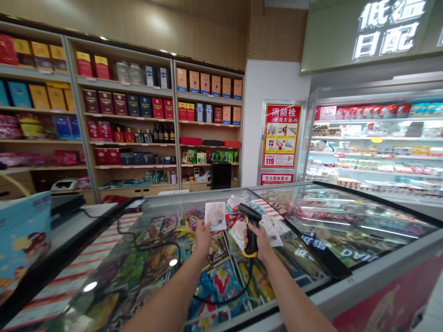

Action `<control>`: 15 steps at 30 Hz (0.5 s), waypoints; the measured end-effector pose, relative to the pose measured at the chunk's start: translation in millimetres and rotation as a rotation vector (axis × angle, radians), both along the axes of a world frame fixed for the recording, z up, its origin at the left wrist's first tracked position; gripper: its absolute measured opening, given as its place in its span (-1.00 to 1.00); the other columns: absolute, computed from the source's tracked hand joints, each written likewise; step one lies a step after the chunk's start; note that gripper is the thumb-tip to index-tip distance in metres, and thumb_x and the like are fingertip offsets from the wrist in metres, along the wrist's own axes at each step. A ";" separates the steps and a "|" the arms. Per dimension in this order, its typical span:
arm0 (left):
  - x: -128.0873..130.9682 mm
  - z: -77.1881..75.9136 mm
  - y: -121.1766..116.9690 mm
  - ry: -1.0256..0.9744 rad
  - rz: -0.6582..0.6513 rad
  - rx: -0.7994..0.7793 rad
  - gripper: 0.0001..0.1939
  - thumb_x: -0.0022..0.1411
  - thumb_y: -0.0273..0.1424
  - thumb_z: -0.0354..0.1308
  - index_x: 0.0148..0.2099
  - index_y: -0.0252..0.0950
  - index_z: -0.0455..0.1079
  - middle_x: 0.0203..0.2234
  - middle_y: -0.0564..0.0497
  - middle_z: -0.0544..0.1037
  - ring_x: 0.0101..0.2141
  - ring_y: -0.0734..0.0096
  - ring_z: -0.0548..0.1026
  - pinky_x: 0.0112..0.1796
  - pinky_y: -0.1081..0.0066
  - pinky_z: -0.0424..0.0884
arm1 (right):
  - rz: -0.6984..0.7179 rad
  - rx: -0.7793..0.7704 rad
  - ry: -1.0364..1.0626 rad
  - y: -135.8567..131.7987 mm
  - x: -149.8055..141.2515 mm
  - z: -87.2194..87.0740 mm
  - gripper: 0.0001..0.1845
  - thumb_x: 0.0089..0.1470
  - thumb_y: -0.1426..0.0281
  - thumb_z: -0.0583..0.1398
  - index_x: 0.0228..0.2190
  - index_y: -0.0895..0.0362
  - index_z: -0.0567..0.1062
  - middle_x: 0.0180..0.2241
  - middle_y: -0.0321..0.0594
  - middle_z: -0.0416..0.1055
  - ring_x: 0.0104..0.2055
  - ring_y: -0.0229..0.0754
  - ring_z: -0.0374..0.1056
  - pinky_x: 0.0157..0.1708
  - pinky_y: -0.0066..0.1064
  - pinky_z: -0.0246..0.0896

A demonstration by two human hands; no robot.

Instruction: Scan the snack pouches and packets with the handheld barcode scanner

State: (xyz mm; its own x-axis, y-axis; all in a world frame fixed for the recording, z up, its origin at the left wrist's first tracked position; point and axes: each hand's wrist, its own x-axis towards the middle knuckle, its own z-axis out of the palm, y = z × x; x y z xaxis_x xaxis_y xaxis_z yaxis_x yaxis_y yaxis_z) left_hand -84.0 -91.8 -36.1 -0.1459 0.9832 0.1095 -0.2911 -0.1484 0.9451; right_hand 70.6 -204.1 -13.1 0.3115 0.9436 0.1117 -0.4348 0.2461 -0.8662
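My left hand (203, 235) pinches the lower left corner of a small clear-and-white packet (215, 216) with a dark label patch on it. In my right hand (259, 242) is a black and yellow barcode scanner (252, 230), its handle wrapped by my fingers and its head tilted up to the left. A black cable (238, 300) loops from the scanner's base across the freezer's glass top. Behind and beside the scanner lie several more packets (277, 226), partly covered by it and my right hand.
Beneath my arms is a glass-topped chest freezer (145, 276) full of colourful packages. A blue printed bag (24, 244) stands at the left. Shelves of boxed bottles (128, 103) line the back wall; a lit refrigerated display (377, 152) is at the right.
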 end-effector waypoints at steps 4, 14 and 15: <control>-6.9 -6.3 7.0 -0.086 0.023 -0.028 -0.91 0.20 -0.56 0.03 -0.31 -0.29 0.19 -0.43 0.07 0.43 -0.48 0.50 0.48 -0.46 0.41 0.50 | 0.226 -0.128 -0.197 -3.7 -4.4 -4.2 -0.50 -0.30 0.17 0.35 -0.34 0.13 0.32 -0.68 -0.41 0.36 -0.74 -0.32 0.20 -0.76 -0.48 0.16; -2.0 -2.3 -1.1 0.068 0.041 -0.080 -0.95 0.25 -0.51 0.00 -0.25 -0.28 0.17 -0.37 0.05 0.45 -0.42 0.51 0.50 -0.41 0.46 0.51 | 0.160 -0.180 -0.343 -16.5 -8.2 6.1 -0.59 -0.27 0.20 0.32 -0.41 0.14 0.32 -0.70 -0.43 0.33 -0.75 -0.36 0.17 -0.78 -0.53 0.13; -1.9 -2.0 -1.8 0.081 0.041 -0.079 -0.96 0.26 -0.50 -0.01 -0.24 -0.28 0.17 -0.36 0.04 0.45 -0.41 0.50 0.51 -0.41 0.47 0.51 | 0.171 -0.185 -0.356 -17.0 -8.3 6.0 -0.60 -0.26 0.20 0.32 -0.41 0.15 0.32 -0.71 -0.44 0.32 -0.75 -0.36 0.17 -0.78 -0.53 0.13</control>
